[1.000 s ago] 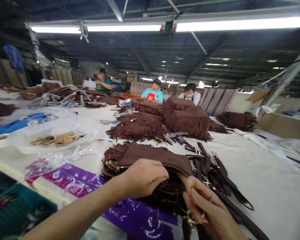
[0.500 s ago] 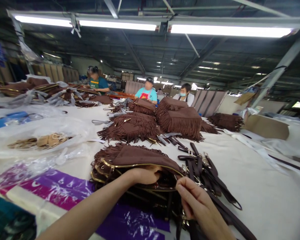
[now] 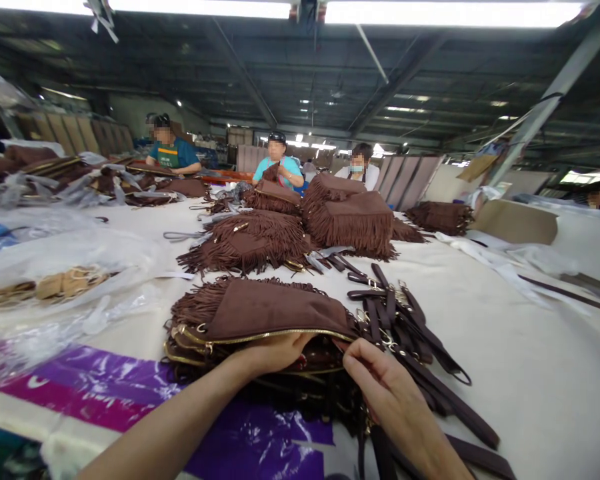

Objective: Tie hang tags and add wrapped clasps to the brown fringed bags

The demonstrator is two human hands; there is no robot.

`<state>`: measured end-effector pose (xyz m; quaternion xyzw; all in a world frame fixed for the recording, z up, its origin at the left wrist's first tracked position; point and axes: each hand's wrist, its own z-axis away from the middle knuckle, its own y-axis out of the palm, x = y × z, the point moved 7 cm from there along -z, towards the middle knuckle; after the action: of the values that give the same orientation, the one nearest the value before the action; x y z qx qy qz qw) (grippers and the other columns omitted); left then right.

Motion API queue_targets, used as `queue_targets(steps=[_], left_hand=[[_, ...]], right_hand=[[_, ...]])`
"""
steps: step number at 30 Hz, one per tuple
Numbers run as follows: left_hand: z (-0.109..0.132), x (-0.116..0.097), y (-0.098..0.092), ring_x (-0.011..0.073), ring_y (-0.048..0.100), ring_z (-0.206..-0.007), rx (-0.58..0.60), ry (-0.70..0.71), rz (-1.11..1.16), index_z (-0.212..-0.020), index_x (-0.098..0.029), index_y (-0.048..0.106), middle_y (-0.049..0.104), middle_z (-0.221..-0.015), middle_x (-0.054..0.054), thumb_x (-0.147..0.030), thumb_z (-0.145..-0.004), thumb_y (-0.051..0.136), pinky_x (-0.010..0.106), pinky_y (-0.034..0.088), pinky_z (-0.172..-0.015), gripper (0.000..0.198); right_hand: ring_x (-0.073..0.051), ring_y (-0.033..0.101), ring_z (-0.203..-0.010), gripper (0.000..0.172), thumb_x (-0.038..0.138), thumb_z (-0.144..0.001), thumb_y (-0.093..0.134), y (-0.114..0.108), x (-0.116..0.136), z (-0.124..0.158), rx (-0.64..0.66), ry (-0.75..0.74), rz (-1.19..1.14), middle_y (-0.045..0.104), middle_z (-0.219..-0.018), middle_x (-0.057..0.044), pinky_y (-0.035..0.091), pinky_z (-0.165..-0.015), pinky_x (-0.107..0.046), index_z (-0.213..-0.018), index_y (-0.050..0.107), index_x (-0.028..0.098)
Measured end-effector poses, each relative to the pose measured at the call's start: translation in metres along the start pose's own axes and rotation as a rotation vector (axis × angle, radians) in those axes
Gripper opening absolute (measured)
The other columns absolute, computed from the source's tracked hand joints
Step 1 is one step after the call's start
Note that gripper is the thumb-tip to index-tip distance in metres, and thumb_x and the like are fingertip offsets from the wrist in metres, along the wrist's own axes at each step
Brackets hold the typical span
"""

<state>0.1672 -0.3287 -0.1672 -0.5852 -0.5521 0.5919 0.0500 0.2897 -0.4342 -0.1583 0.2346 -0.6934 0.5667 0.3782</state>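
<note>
A brown fringed bag (image 3: pixel 280 307) with a gold zipper lies on top of a stack of similar bags, its zipped mouth gaping toward me. My left hand (image 3: pixel 275 352) reaches into that mouth, and its fingertips are hidden under the upper edge. At the zipper's right end, my right hand (image 3: pixel 375 373) is closed in a pinch on the edge of the opening. Dark brown straps (image 3: pixel 400 327) with gold clasps lie in a loose heap just right of the bag.
Behind the stack are more fringed bags (image 3: pixel 350 220) in piles. Clear plastic (image 3: pixel 105 253) with tan pieces inside lies left, beside a purple printed plastic sheet (image 3: pixel 100 373). White covering (image 3: pixel 520 360) spreads on the right. Several people, one a person in light blue (image 3: pixel 280 170), work across the table.
The view has tipped downward and shifted slightly right. My left hand sits deeper under the bag's upper edge, while the right keeps its pinch. The person in light blue has raised a brown piece.
</note>
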Motion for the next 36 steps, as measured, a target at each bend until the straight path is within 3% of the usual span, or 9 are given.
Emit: queue_targets(steps=[4,9,15,18,23,29,33,36], left_hand=[[-0.004,0.007,-0.001,0.0216,0.055,-0.118,0.016,-0.054,0.172,-0.115,-0.027,0.066,0.070,-0.114,-0.001,-0.038,-0.094,0.042,0.036,0.038,-0.109,0.034],[-0.001,0.012,-0.001,0.0215,0.058,-0.106,0.074,-0.121,0.338,-0.106,-0.025,0.067,0.071,-0.102,-0.001,-0.038,-0.090,0.046,0.036,0.046,-0.099,0.029],[0.002,-0.004,-0.007,0.0158,0.053,-0.074,0.181,-0.107,0.381,-0.074,-0.019,0.058,0.058,-0.074,-0.003,-0.028,-0.074,0.058,0.029,0.049,-0.078,0.009],[0.002,-0.010,-0.010,0.0149,0.049,-0.068,0.210,-0.097,0.460,-0.074,-0.019,0.055,0.051,-0.069,-0.003,-0.032,-0.075,0.057,0.028,0.047,-0.071,0.013],[-0.002,-0.008,-0.003,0.0180,0.057,-0.086,0.189,-0.089,0.669,-0.087,-0.018,0.061,0.061,-0.086,0.001,-0.030,-0.077,0.058,0.031,0.047,-0.086,0.016],[-0.004,0.012,0.005,0.0226,0.060,-0.103,0.085,-0.237,0.616,-0.098,-0.018,0.065,0.069,-0.106,0.003,-0.027,-0.079,0.059,0.040,0.043,-0.101,0.022],[-0.003,0.016,0.000,0.0248,0.061,-0.107,-0.006,-0.220,0.516,-0.107,-0.019,0.066,0.069,-0.116,0.004,-0.031,-0.081,0.058,0.044,0.040,-0.106,0.029],[-0.005,0.012,-0.002,0.0229,0.061,-0.106,-0.022,-0.149,0.493,-0.103,-0.021,0.068,0.070,-0.113,0.001,-0.028,-0.082,0.056,0.041,0.041,-0.106,0.025]], right_hand=[[-0.015,0.042,-0.056,0.026,0.042,-0.085,0.039,-0.004,0.012,-0.003,-0.087,-0.053,0.108,0.040,-0.058,0.005,0.031,-0.055,-0.027,-0.067,0.045,0.024],[-0.015,0.040,-0.053,0.023,0.038,-0.083,0.041,-0.006,0.013,-0.006,-0.086,-0.061,0.135,0.039,-0.055,0.006,0.029,-0.054,-0.028,-0.066,0.046,0.024],[-0.011,0.032,-0.039,0.026,0.046,-0.083,0.047,-0.002,0.000,-0.004,0.065,0.093,-0.213,0.035,-0.045,0.009,0.021,-0.041,-0.024,-0.069,0.047,0.024],[-0.009,0.027,-0.035,0.030,0.051,-0.082,0.049,-0.001,0.000,-0.003,0.080,0.128,-0.345,0.033,-0.039,0.011,0.018,-0.039,-0.022,-0.070,0.047,0.024],[-0.009,0.028,-0.037,0.029,0.049,-0.082,0.049,-0.001,-0.001,-0.004,0.069,0.095,-0.331,0.033,-0.041,0.011,0.020,-0.041,-0.022,-0.069,0.048,0.023],[-0.013,0.039,-0.049,0.023,0.035,-0.080,0.048,-0.003,0.007,-0.007,-0.062,-0.061,0.054,0.041,-0.051,0.006,0.027,-0.050,-0.026,-0.062,0.052,0.022],[-0.016,0.043,-0.049,0.022,0.033,-0.081,0.043,-0.002,0.017,-0.008,-0.187,-0.105,0.207,0.045,-0.050,0.003,0.029,-0.053,-0.029,-0.062,0.052,0.024],[-0.017,0.044,-0.047,0.022,0.032,-0.081,0.043,-0.001,0.020,-0.009,-0.244,-0.122,0.260,0.047,-0.049,0.002,0.030,-0.053,-0.029,-0.063,0.053,0.025]])
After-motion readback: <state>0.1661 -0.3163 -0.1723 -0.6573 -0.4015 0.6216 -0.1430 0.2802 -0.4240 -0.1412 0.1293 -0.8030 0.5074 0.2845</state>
